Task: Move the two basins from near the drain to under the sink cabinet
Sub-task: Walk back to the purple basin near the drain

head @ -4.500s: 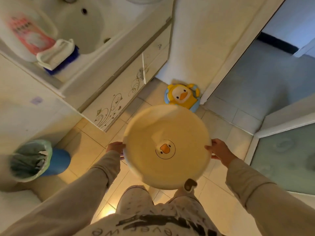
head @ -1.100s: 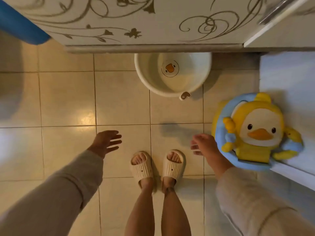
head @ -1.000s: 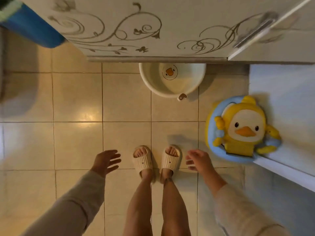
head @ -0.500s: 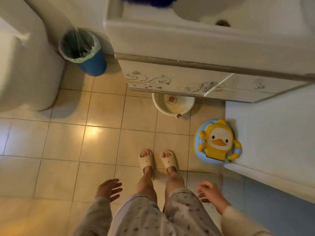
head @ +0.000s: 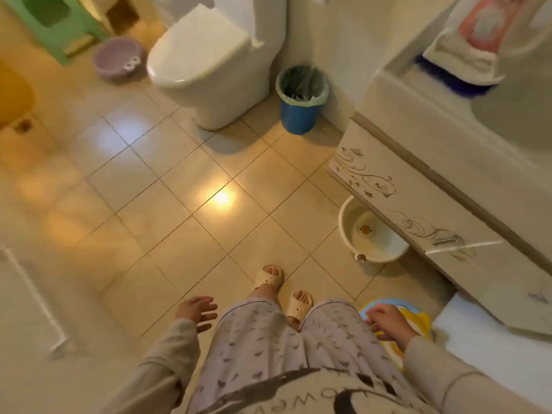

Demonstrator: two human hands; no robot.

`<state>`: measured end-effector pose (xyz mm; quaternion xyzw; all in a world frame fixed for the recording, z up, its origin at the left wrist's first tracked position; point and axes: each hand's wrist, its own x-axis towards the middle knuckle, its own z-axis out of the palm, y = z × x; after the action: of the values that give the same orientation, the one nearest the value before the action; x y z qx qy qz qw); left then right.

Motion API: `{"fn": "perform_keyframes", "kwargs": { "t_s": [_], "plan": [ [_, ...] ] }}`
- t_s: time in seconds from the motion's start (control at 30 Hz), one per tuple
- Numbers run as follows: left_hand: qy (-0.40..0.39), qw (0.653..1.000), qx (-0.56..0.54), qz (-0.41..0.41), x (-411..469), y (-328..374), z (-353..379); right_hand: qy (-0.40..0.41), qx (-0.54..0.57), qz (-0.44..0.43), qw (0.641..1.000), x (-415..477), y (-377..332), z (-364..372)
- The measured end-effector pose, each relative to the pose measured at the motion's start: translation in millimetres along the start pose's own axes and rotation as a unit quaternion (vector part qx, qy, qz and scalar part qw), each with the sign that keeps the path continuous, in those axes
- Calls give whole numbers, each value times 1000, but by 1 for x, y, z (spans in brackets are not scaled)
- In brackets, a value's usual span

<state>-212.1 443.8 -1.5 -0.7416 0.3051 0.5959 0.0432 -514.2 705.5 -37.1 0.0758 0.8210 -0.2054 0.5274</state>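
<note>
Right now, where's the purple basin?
In the head view the purple basin sits on the floor at the upper left, between the green stool and the toilet, far from the sink cabinet.

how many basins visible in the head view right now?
2. A cream round plastic basin with a duck print sits on the floor, partly under the sink cabinet. A purple round plastic basin sits beside the white toilet. Others may be hidden.
</note>
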Motion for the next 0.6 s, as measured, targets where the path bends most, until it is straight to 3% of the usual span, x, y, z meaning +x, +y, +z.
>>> {"fn": "perform_keyframes", "kwargs": {
  "t_s": [0.23,0.37,0.6],
  "plan": [
    [56,984,-149,-84,-6,-83,-22,-72,-155,-99,980,-2,-111,35],
    [81,960,-228,-143,-5,-118,-31,-117,-271,-167,941,-17,-172,76],
    [98,932,-294,-186,13,-115,-65,-139,-333,-209,909,-15,-251,139]
  ]
}}
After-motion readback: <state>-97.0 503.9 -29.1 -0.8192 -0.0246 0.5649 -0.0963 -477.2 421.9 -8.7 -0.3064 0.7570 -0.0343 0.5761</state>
